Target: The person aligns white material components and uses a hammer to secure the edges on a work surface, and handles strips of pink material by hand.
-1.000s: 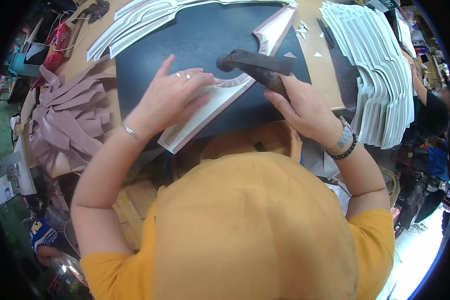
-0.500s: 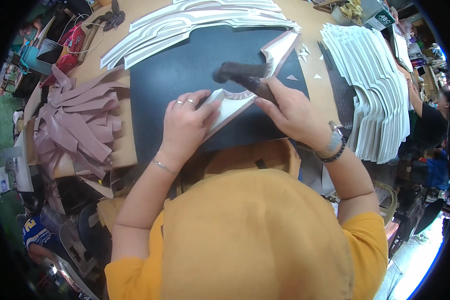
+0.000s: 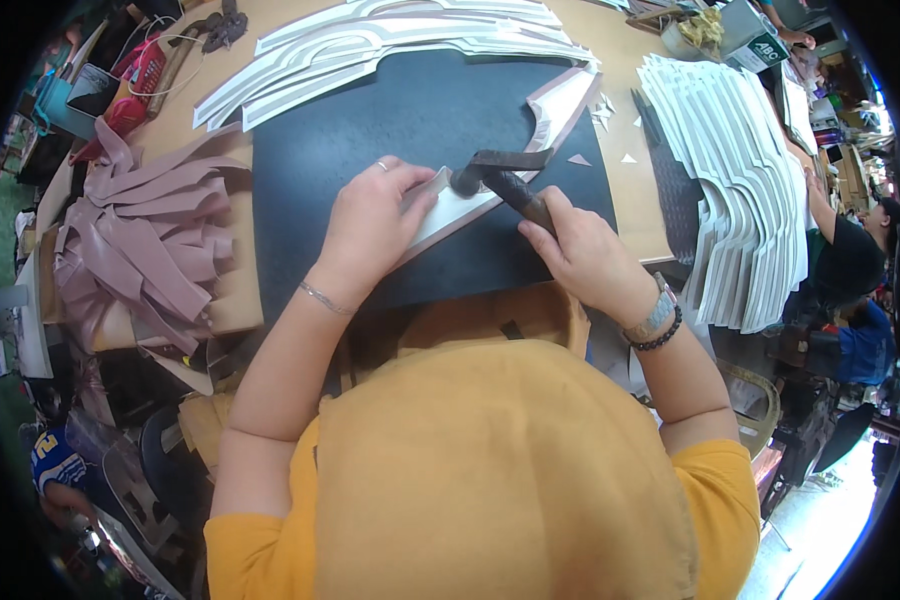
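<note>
On the dark work mat (image 3: 370, 130) lies a curved leather piece (image 3: 460, 209), white inside with mauve edges. My left hand (image 3: 373, 215) pinches its near left end between thumb and fingers. In my right hand (image 3: 592, 250) is a hammer (image 3: 510, 185), gripped by its dark handle. The hammer's rounded face rests on or just over the piece's inner curved edge, close to my left fingertips; I cannot tell whether it touches. Beyond the hammer, the far end of the piece reaches up to the right.
Mauve leather strips (image 3: 160, 220) are heaped at the left. White-and-grey cut pieces (image 3: 390, 45) lie along the back, and a fanned stack of more (image 3: 750, 200) is at the right. Small triangular scraps (image 3: 579, 160) sit beside the mat. Another person (image 3: 855, 245) is at the far right.
The hammer has come down and toward my body, from above the piece onto or near its inner edge. My right hand has shifted slightly nearer; my left hand still holds the piece.
</note>
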A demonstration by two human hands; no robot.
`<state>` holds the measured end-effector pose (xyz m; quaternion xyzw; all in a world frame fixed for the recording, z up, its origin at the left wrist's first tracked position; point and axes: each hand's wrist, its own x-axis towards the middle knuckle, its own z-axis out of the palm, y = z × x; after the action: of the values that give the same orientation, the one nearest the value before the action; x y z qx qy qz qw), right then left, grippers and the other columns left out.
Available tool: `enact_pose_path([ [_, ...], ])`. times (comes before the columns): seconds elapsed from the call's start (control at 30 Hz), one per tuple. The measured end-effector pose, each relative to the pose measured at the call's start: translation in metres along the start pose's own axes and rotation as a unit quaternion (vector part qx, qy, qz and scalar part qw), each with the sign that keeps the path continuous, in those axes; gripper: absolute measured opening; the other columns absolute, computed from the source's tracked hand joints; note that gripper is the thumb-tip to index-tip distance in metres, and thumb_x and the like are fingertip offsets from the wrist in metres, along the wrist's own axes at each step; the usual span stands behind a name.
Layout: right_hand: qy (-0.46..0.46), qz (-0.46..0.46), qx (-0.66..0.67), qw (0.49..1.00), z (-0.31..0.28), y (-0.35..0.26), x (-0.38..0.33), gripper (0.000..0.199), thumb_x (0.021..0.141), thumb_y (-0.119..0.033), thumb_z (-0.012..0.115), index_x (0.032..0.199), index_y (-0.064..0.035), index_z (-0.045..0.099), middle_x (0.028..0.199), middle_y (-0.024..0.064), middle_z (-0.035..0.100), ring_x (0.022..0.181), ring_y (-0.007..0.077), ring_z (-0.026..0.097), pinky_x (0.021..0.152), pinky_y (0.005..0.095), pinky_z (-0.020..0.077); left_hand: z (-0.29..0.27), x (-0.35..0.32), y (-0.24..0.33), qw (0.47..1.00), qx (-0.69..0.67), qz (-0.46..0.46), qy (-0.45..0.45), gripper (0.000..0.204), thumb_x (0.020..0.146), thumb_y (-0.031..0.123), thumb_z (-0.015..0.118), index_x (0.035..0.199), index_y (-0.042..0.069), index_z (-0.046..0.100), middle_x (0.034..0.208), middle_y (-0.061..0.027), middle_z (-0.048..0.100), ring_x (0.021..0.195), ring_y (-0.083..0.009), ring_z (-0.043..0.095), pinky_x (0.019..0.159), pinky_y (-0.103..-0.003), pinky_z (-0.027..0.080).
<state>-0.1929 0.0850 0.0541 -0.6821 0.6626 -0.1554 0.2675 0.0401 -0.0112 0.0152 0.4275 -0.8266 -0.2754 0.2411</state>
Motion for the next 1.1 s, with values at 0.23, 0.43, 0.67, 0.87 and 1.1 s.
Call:
enact_pose_path([
  [0.23,-0.014,-0.025,-0.015,0.999,-0.018,-0.01,0.01,0.029,0.097,-0.028,0.057,0.099,-0.0014,0.045,0.078,0.0271,0.063,0.079,0.0481,0.062,0.067,0.0545,0.0483,-0.002,-0.008,-0.003,0.993,0.072,0.089,0.008,0.02,0.088,0.011,0.067,0.107,0.008,0.072,0.094,-0.0104,0.063,0.082,-0.0287,0.064,0.073,-0.036,0.053],
  [0.43,0.034,-0.087,-0.038,0.995,0.0,0.0,0.031,0.03,0.098,-0.029,0.056,0.1,-0.0005,0.048,0.079,0.0274,0.063,0.08,0.0469,0.062,0.069,0.0518,0.0481,-0.002,-0.015,0.0,0.99,0.091,0.101,0.027,0.025,0.089,0.009,0.065,0.113,0.01,0.071,0.097,-0.0123,0.061,0.083,-0.0295,0.063,0.073,-0.038,0.052],
  [0.67,0.019,-0.078,-0.008,0.997,-0.009,-0.003,0.031,0.031,0.098,-0.031,0.056,0.097,-0.0004,0.048,0.079,0.0276,0.063,0.082,0.0472,0.061,0.07,0.0516,0.0477,-0.013,-0.018,0.001,0.997,0.048,0.063,-0.02,0.025,0.088,0.007,0.064,0.113,0.006,0.07,0.097,-0.012,0.062,0.086,-0.0309,0.062,0.077,-0.039,0.051],
  [0.87,0.052,-0.113,0.094,0.988,-0.003,-0.01,0.026,0.03,0.098,-0.03,0.056,0.1,-0.0012,0.048,0.081,0.0277,0.063,0.082,0.0477,0.061,0.069,0.0522,0.0475,-0.03,-0.022,-0.003,0.996,-0.017,-0.023,-0.082,0.029,0.086,0.003,0.063,0.114,0.006,0.069,0.098,-0.012,0.061,0.088,-0.0309,0.062,0.081,-0.038,0.05],
  [1.1,0.038,-0.113,0.061,0.991,0.001,-0.017,0.026,0.027,0.098,-0.029,0.056,0.101,-0.0027,0.048,0.082,0.0263,0.063,0.08,0.0471,0.061,0.068,0.0523,0.0478,-0.041,-0.036,-0.007,0.995,-0.04,-0.021,-0.084,0.03,0.086,0.003,0.064,0.115,0.007,0.069,0.097,-0.0123,0.06,0.087,-0.0295,0.061,0.081,-0.036,0.05],
])
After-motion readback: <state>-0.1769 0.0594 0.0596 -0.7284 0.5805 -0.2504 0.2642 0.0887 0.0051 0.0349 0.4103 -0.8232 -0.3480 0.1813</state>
